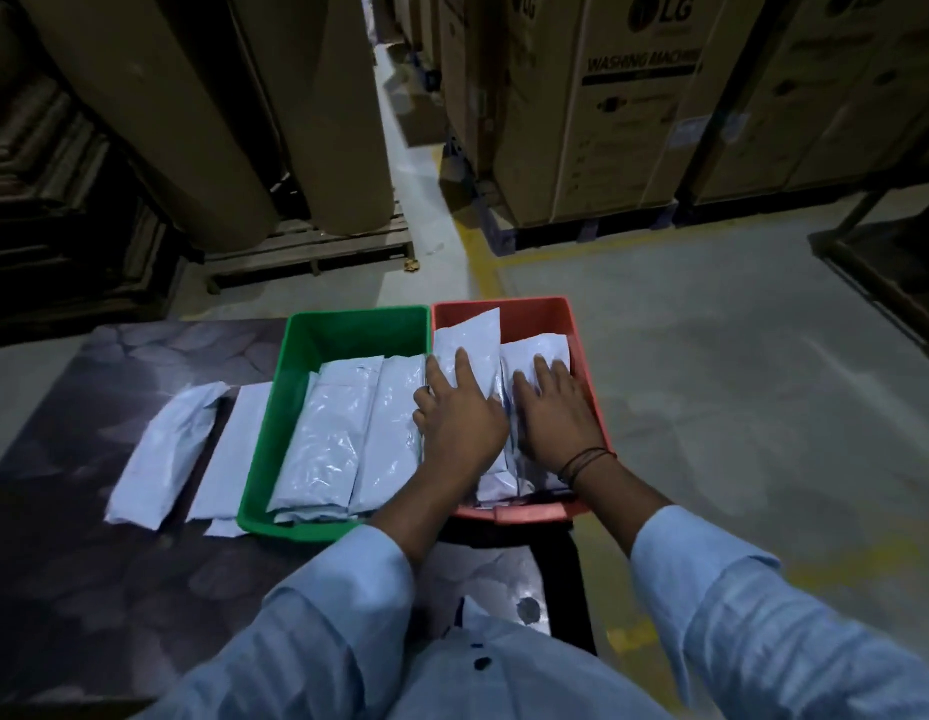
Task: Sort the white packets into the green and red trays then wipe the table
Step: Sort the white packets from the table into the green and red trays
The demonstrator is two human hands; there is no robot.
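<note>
Largely sorted: flat, spread left hand (462, 415) and right hand (555, 415) press white plastic packets (472, 330) into the red plastic tray (535, 314), green plastic tray (358, 318) stocked, two loose packets (166, 449) outstanding, dark table (88, 563) seemingly unwiped.

So the left tray (264, 433) and right tray (535, 309) are sitting side by side, touching, at the far side of the table (88, 589). Two loose packets (166, 449) are lying just left of the left tray, more packets (337, 433) are lying inside it. Left hand (462, 413) and right hand (555, 413) are resting next to each other on the pile (472, 335) in the right tray.
</note>
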